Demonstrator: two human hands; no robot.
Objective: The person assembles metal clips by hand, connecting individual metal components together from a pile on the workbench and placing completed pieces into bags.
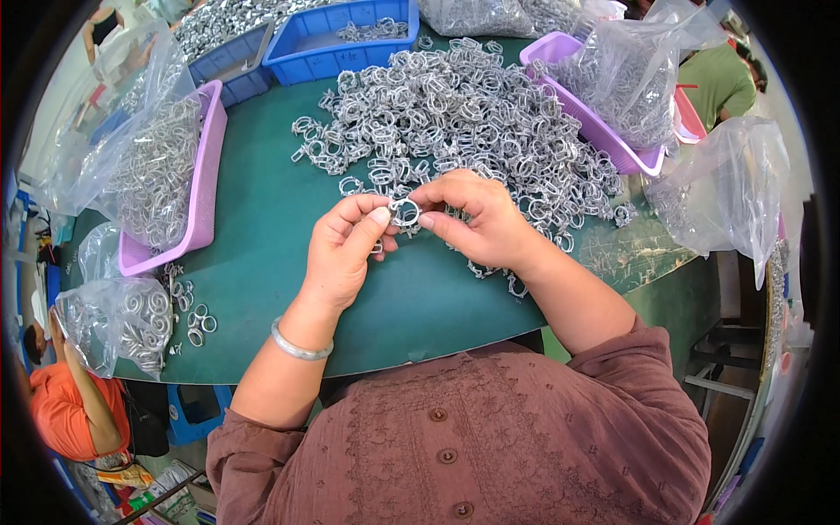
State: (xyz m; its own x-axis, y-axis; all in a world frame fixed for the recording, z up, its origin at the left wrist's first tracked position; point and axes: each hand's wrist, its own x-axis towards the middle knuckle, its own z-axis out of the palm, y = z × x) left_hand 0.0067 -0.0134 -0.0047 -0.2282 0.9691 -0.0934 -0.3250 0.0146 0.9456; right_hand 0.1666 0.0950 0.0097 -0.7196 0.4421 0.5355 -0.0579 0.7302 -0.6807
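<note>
Thumbs and fingers of the left hand and right hand pinch one silvery metal ring between them, over the green tabletop just in front of a heap of similar pieces too tangled to count. Two lilac baskets flank the heap, each with a clear plastic bag of metal pieces, and two blue bins stand behind, the right one with a small pile inside, the left one's contents hard to make out. One more piece lies partly hidden under the left fingers; whether it is held, I cannot tell.
</note>
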